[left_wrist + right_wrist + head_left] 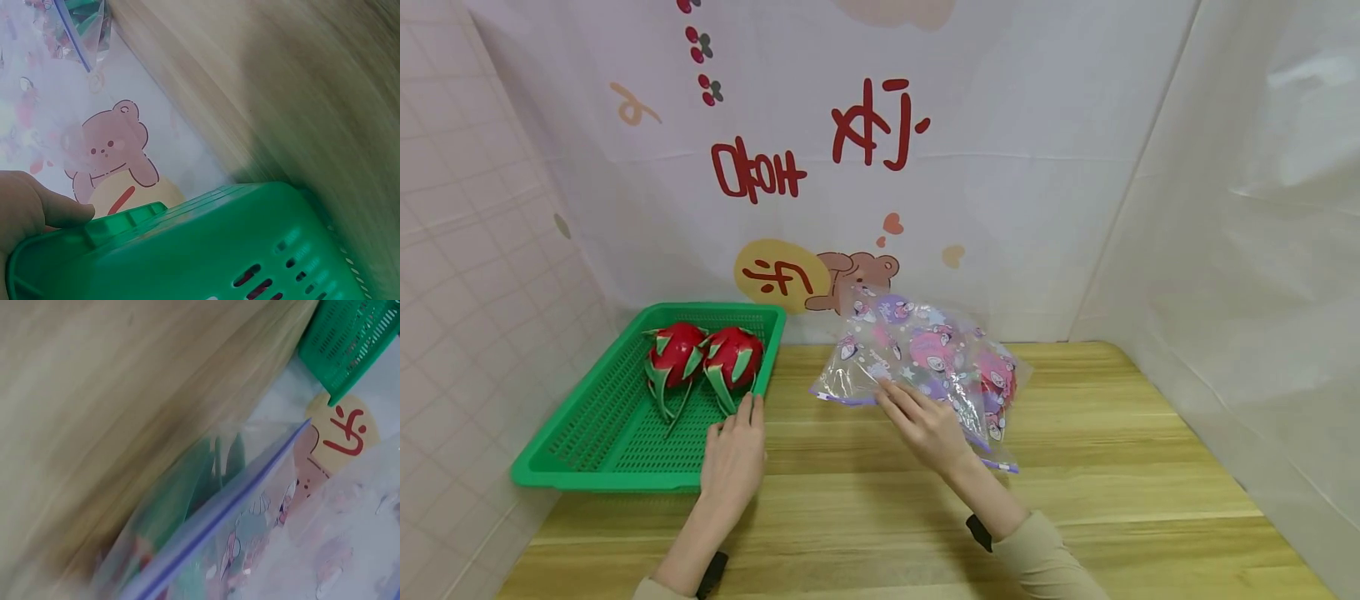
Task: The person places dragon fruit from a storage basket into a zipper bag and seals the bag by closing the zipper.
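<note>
My left hand (735, 454) is at the right side of a green plastic basket (617, 481). In the left wrist view its thumb (62, 209) lies over the basket rim (125, 219); the other fingers are mostly hidden. Two red dragon fruits (676, 354) with green leaves sit side by side in the basket. By its purple zip edge, my right hand (928, 429) pinches a clear printed zip bag (898, 333), held tilted above the table. Behind it a second zip bag (997, 383) holds something red, with green leaf shapes (181, 494) showing in the right wrist view.
A wooden table (865, 533) lies under everything. At its back hangs a white cloth (1000, 167) with red characters and a bear print (861, 279). White sheeting stands at the right, and a pale tiled wall (467, 250) at the left, close to the basket.
</note>
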The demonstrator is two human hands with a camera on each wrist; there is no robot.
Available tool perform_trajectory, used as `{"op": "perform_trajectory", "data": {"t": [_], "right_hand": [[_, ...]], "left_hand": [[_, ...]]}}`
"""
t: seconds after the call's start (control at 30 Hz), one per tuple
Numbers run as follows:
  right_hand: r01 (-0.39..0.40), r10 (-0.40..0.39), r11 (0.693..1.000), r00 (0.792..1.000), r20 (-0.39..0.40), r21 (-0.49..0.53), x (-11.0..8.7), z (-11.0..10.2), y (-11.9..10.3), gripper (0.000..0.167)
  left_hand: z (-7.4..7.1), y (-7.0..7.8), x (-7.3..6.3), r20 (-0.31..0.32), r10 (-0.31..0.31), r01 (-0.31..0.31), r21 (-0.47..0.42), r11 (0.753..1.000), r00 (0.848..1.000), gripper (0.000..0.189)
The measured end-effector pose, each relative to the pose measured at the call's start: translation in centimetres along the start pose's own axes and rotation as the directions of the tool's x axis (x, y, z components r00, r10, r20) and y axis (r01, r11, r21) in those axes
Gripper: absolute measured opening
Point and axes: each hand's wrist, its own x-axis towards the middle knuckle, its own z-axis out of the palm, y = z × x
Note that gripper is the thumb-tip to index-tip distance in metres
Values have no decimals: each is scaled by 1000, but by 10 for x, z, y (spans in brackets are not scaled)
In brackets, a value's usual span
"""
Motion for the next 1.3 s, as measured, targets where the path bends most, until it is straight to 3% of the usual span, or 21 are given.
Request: {"op": "perform_trajectory", "data": {"t": [0.17, 0.3, 0.37, 0.4, 0.43, 0.47, 0.5, 0.53, 0.6, 0.63, 0.67, 0.7, 0.73, 0.83, 0.87, 0.9, 1.07, 1.17, 1.3], "right_hand": [[-76, 75, 990, 997, 10, 115, 2, 3, -5, 27], [-151, 150, 964, 988, 24, 217, 4, 5, -8, 28], [-185, 183, 946, 983, 32, 266, 6, 6, -10, 28], [-198, 196, 937, 980, 35, 287, 6, 6, -10, 27], [-206, 205, 930, 978, 36, 304, 7, 7, -11, 25], [-214, 213, 923, 976, 38, 319, 7, 8, -11, 23], [-223, 222, 916, 974, 41, 332, 8, 8, -12, 23], [-230, 229, 912, 972, 44, 341, 8, 9, -13, 20], [-244, 240, 903, 969, 56, 354, 9, 10, -14, 17], [-250, 243, 899, 968, 65, 359, 10, 10, -14, 16], [-258, 247, 895, 966, 75, 365, 11, 10, -15, 15], [-264, 251, 891, 964, 86, 370, 11, 10, -16, 15], [-271, 253, 887, 962, 98, 374, 12, 10, -16, 16], [-279, 248, 879, 960, 129, 387, 14, 8, -18, 18], [-284, 249, 875, 958, 138, 391, 15, 8, -18, 18], [-288, 251, 870, 957, 144, 400, 15, 7, -18, 19], [-344, 289, 826, 939, 188, 447, 19, 4, -16, 20], [-381, 313, 804, 924, 220, 456, 21, 3, -14, 18], [-390, 316, 804, 920, 233, 448, 26, 0, -11, 17]], "left_hand": [[0, 0, 0, -16, 4, -4, 7, 1000, 1000, 59], [1, 0, 1, -15, 2, -2, -10, 1000, 1000, 56], [3, 1, 1, -92, 30, -32, -23, 999, 995, 53], [4, 2, 2, -156, 53, -60, -37, 998, 986, 50], [5, 5, 2, -239, 86, -101, -51, 994, 967, 42], [6, 9, 3, -336, 132, -161, -59, 985, 933, 34], [7, 13, 3, -436, 187, -232, -50, 972, 880, 27], [7, 19, 4, -530, 253, -310, -19, 951, 809, 23], [8, 31, 5, -641, 372, -439, 61, 896, 671, 27], [8, 36, 5, -662, 422, -480, 107, 871, 619, 31], [8, 40, 6, -666, 461, -505, 144, 851, 587, 31], [8, 44, 7, -656, 486, -513, 172, 841, 577, 31], [9, 47, 7, -643, 499, -510, 191, 839, 581, 32], [12, 51, 9, -600, 482, -473, 187, 861, 639, 35], [13, 51, 9, -590, 475, -463, 186, 867, 653, 36], [14, 51, 9, -589, 472, -459, 184, 869, 657, 37], [20, 49, 9, -593, 489, -466, 206, 860, 640, 36], [22, 48, 8, -584, 492, -460, 218, 861, 645, 35], [23, 46, 7, -572, 509, -462, 239, 854, 644, 36]]}}
